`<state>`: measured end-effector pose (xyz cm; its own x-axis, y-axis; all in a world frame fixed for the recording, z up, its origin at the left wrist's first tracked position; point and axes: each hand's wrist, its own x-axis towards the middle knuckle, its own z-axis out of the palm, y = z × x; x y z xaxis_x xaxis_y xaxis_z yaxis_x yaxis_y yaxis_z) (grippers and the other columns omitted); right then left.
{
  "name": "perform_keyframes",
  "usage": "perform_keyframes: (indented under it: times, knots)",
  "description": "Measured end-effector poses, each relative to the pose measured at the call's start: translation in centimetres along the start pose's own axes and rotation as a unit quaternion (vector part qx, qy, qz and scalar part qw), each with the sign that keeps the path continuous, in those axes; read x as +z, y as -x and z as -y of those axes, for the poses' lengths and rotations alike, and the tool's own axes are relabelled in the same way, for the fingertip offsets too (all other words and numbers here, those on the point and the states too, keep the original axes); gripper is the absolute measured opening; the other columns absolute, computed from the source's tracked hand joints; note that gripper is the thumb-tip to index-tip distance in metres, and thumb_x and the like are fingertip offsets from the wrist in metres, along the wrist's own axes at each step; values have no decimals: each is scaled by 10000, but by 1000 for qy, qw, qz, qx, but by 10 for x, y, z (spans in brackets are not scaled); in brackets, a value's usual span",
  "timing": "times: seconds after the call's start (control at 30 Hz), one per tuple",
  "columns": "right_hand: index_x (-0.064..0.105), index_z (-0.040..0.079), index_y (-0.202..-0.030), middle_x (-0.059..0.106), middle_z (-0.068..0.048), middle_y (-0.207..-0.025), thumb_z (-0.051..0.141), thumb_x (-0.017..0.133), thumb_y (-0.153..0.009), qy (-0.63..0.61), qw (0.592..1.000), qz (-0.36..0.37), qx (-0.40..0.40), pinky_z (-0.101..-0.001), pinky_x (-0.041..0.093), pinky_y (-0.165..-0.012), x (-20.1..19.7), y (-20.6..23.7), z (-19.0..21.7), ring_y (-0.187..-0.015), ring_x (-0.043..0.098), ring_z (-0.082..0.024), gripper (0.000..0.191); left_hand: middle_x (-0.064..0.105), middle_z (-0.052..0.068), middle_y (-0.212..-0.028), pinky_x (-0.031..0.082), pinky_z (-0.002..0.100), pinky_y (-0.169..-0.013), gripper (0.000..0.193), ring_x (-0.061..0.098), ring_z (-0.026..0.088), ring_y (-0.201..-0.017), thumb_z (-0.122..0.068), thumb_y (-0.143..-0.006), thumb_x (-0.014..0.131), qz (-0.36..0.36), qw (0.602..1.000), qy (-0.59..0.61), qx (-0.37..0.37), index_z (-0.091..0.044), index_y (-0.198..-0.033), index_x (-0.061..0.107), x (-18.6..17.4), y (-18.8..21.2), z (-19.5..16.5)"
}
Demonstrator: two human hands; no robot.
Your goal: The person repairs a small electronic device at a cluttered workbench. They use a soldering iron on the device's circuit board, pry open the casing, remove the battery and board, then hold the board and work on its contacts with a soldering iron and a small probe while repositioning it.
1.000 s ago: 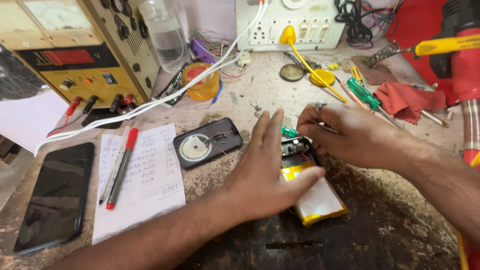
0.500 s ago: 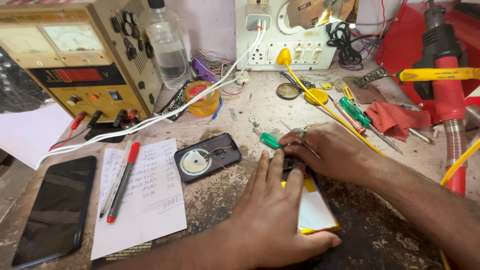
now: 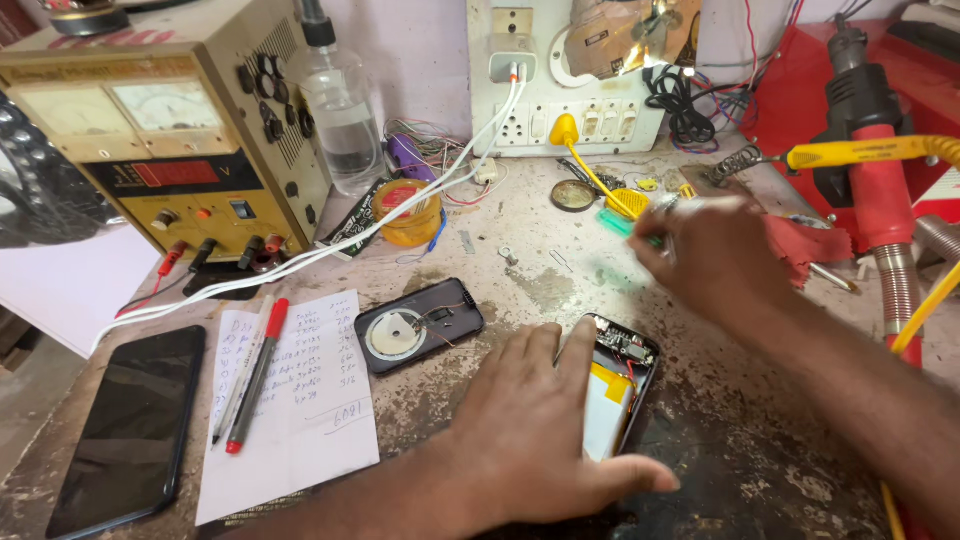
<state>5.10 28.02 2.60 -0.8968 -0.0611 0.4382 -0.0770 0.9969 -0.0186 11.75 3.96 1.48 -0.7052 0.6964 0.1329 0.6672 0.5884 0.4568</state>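
Observation:
My left hand (image 3: 545, 430) lies flat on an opened phone (image 3: 622, 385) with a yellow-edged battery and bare circuit board, pinning it to the bench. My right hand (image 3: 715, 255) is raised farther back and to the right, blurred, fingers closed around thin metal tweezers (image 3: 690, 203) and a green-handled tool (image 3: 625, 222). The phone's removed back cover (image 3: 420, 325), black with a round white coil, lies to the left of my left hand.
A bench power supply (image 3: 165, 150) stands back left beside a clear bottle (image 3: 340, 120). A black phone (image 3: 125, 430), a written paper (image 3: 290, 400) with pens, a yellow tape roll (image 3: 408, 212), a wall socket board (image 3: 560, 80) and a red heat gun (image 3: 870, 170) surround the work.
My right hand has lifted off the opened phone and moved back and right with the tools. My left hand still rests on the phone. The camera view rose.

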Motion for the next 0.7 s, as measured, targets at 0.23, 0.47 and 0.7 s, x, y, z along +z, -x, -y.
perform_keyframes:
  times: [0.23, 0.47, 0.7]
  knots:
    - [823, 176, -992, 788, -121, -915, 334, 821, -815, 21, 994, 69, 78, -444, 601, -857, 5, -11, -36, -823, 763, -284, 238, 547, 279, -1333, 380, 471, -1105, 964, 522, 398, -1261, -330, -779, 678, 0, 996, -44, 79, 103, -1541, 277, 1, -2, 24]
    - [828, 177, -998, 800, -117, -939, 315, 812, -815, 34, 990, 104, 86, -443, 600, -882, 1, -9, -36, -859, 771, -278, 229, 552, 271, -1372, 366, 473, -1129, 967, 527, 377, -1318, -298, -745, 691, -19, 989, -54, 137, 98, -1533, 294, -9, -13, 44]
    - [821, 199, -1026, 795, -102, -942, 289, 795, -807, 28, 993, 85, 74, -432, 607, -856, -7, -8, -31, -820, 772, -262, 238, 564, 272, -1350, 400, 474, -1083, 1067, 542, 396, -1272, -573, -796, 748, -15, 994, -73, 82, 52, -1533, 294, -4, -16, 42]
